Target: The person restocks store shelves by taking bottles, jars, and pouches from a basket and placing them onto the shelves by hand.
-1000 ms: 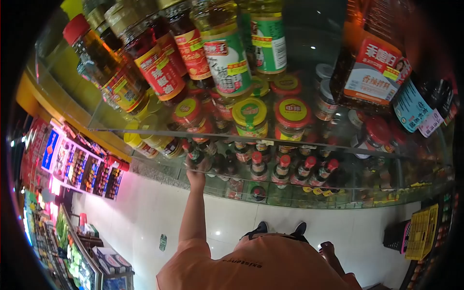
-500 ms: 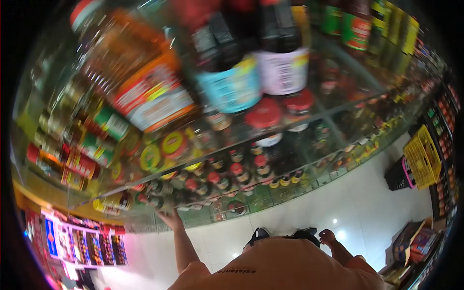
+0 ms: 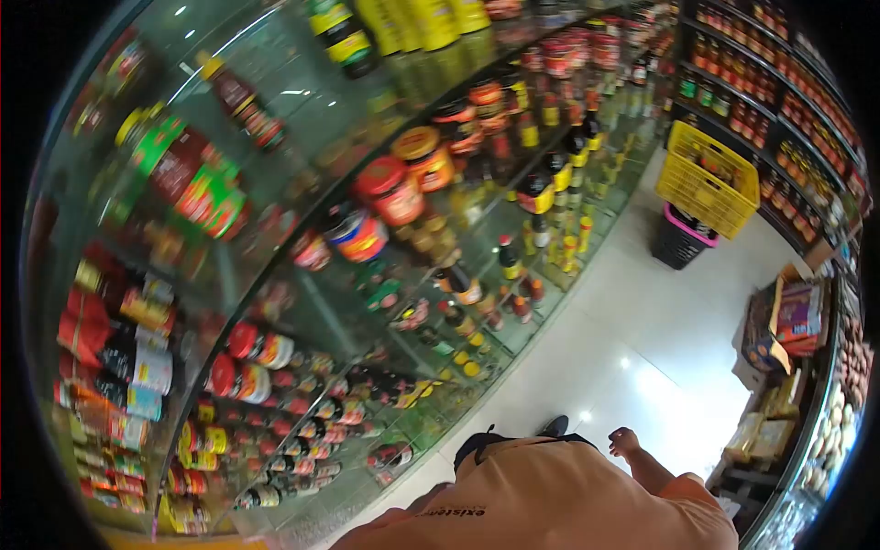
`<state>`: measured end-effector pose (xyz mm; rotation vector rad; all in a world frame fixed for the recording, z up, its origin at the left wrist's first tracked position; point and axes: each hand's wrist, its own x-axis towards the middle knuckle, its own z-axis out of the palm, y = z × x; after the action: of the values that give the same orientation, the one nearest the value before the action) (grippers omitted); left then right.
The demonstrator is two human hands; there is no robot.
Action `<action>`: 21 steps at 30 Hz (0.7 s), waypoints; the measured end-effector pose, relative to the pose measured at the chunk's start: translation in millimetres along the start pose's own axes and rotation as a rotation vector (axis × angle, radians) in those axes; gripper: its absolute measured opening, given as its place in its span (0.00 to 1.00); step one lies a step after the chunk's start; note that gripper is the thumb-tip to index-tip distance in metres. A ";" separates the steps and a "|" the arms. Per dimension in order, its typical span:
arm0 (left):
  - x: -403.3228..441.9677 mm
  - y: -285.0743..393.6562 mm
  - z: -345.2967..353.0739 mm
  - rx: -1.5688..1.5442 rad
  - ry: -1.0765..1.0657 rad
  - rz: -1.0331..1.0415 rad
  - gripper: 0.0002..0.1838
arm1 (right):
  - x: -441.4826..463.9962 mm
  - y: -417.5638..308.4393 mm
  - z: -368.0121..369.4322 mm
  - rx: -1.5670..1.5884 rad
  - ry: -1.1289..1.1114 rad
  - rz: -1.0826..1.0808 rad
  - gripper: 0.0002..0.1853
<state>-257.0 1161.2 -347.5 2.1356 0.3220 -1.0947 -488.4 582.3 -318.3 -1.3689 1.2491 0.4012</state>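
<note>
My right hand (image 3: 624, 443) hangs beside my body over the pale floor, fingers loosely bent and a little apart, with nothing seen in it and touching nothing. My left hand is out of view. Glass shelves (image 3: 307, 307) slant across my left side, holding bottles and jars. Among them are a red-lidded jar (image 3: 390, 190), an orange-lidded jar (image 3: 423, 159) and a large bottle with a green label (image 3: 183, 171). Lower down, two jars with red lids (image 3: 240, 378) lie side by side in view. Labels are too blurred to read.
A yellow plastic crate (image 3: 678, 170) sits on a black basket (image 3: 676, 249) with a pink rim on the aisle floor (image 3: 596, 367). Dark racks of bottles (image 3: 733, 87) stand at the back. An opened cardboard box (image 3: 765, 353) and stacked goods line the right side.
My view has turned to the right along the shelves. My left hand, at the lower shelf edge before, has left the view. My right hand stays beside my body.
</note>
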 end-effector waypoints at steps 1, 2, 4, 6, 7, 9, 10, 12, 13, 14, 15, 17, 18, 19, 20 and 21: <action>17.5 28.0 14.2 0.024 -0.132 0.131 0.14 | -2.0 8.5 -11.7 0.081 0.044 0.006 0.08; 38.2 56.6 22.6 0.013 -0.209 0.268 0.13 | -3.2 15.7 -21.0 0.147 0.065 0.041 0.08; 76.6 119.9 33.4 -0.065 -0.307 0.543 0.11 | -8.1 29.8 -35.0 0.189 0.092 0.067 0.08; 107.7 194.4 45.8 -0.133 -0.221 0.254 0.11 | -16.5 45.2 -39.7 0.251 0.136 0.112 0.09; 124.1 245.4 55.9 -0.151 -0.153 0.008 0.12 | -21.4 56.0 -38.9 0.277 0.154 0.137 0.09; 111.1 320.3 73.9 -0.206 -0.157 0.143 0.14 | -17.5 83.3 -33.8 0.399 0.191 0.123 0.09; 120.9 336.8 87.8 -0.185 -0.181 0.145 0.14 | -22.7 85.4 -35.2 0.404 0.201 0.191 0.11; 146.9 362.3 116.4 -0.131 -0.248 0.302 0.15 | -59.7 62.5 -41.9 0.251 0.234 0.192 0.11; 158.2 369.4 130.2 -0.120 -0.265 0.302 0.15 | -78.6 37.4 -51.6 0.159 0.248 0.203 0.11; 168.7 375.4 145.0 -0.002 -0.297 0.277 0.16 | -69.4 50.1 -54.9 0.165 0.262 0.211 0.11; 180.0 382.4 160.9 0.110 -0.326 0.256 0.16 | -60.5 68.0 -54.0 0.071 0.275 0.203 0.13; 214.3 382.5 188.5 0.183 -0.422 0.210 0.15 | -46.4 70.5 -66.7 -0.038 0.282 0.229 0.18; 230.7 382.4 199.8 0.258 -0.504 0.155 0.14 | -37.8 70.1 -73.1 0.043 0.295 0.224 0.19; 229.0 401.5 210.2 0.332 -0.587 0.096 0.13 | -31.4 63.8 -85.1 0.119 0.308 0.221 0.20; 226.4 419.7 215.6 0.394 -0.597 0.124 0.14 | -19.9 54.4 -102.9 0.105 0.324 0.222 0.20; 215.0 440.1 216.3 0.453 -0.608 0.151 0.15 | -13.2 38.6 -116.4 -0.002 0.344 0.191 0.18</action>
<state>-36.0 675.5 -392.0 2.0168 -0.3983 -1.7720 -574.4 496.7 -296.4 -1.3622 1.6712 0.3055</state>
